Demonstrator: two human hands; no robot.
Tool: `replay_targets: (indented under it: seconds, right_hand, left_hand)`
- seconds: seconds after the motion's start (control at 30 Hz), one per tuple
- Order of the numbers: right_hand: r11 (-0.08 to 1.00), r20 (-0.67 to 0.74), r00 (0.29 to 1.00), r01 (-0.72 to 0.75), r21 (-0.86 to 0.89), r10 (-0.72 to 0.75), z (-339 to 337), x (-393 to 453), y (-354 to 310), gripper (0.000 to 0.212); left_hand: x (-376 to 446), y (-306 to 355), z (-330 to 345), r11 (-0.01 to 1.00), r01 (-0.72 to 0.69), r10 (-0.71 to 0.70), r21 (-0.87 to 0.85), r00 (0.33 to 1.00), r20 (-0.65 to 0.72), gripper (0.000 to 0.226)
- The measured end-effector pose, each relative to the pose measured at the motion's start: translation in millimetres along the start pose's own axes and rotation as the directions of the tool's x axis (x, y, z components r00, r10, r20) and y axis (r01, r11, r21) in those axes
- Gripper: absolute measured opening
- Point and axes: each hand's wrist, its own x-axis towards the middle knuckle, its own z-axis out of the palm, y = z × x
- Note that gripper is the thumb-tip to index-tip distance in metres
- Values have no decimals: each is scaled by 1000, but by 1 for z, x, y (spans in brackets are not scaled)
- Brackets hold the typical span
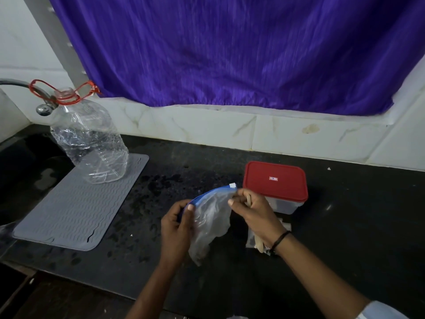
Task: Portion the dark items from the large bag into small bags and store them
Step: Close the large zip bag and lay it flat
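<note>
A clear zip bag (211,217) with a blue zip strip and a white slider hangs above the black counter (345,215). My left hand (176,229) pinches the left end of its zip strip. My right hand (253,212) grips the right end near the slider and also holds a pale wooden stick against its palm. The bag sags downward between my hands; what is inside it is hard to make out. Under my right wrist lies a small clear bag (253,240) with dark bits, partly hidden.
A clear plastic box with a red lid (274,180) stands just behind my right hand. A grey ribbed mat (78,208) lies at the left with a large clear empty bottle (89,139) on its far end. A tap and sink are at far left; a purple curtain hangs behind.
</note>
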Motion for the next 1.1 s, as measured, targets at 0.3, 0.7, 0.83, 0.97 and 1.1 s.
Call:
replay_targets:
  seconds: [0.3, 0.7, 0.83, 0.97, 1.1]
  right_hand:
    - [961, 10, 992, 124, -247, -126, 1, 2, 16, 20]
    - [952, 91, 969, 244, -186, -230, 10, -6, 6, 10]
    - [938, -17, 963, 259, -229, -270, 8, -8, 3, 14]
    - [959, -60, 975, 198, -206, -214, 1, -7, 3, 19]
    - [970, 75, 996, 71, -234, -55, -19, -9, 8, 18]
  left_hand:
    - [29, -2, -18, 969, -54, 13, 240, 985, 172, 23]
    - [34, 49, 13, 675, -464, 97, 574, 827, 554, 70]
    - [39, 52, 16, 664, -478, 196, 576, 854, 482, 20]
    - [47, 50, 12, 707, -424, 171, 566, 879, 445, 25]
    - [49, 52, 7, 816, -366, 147, 447, 879, 453, 18]
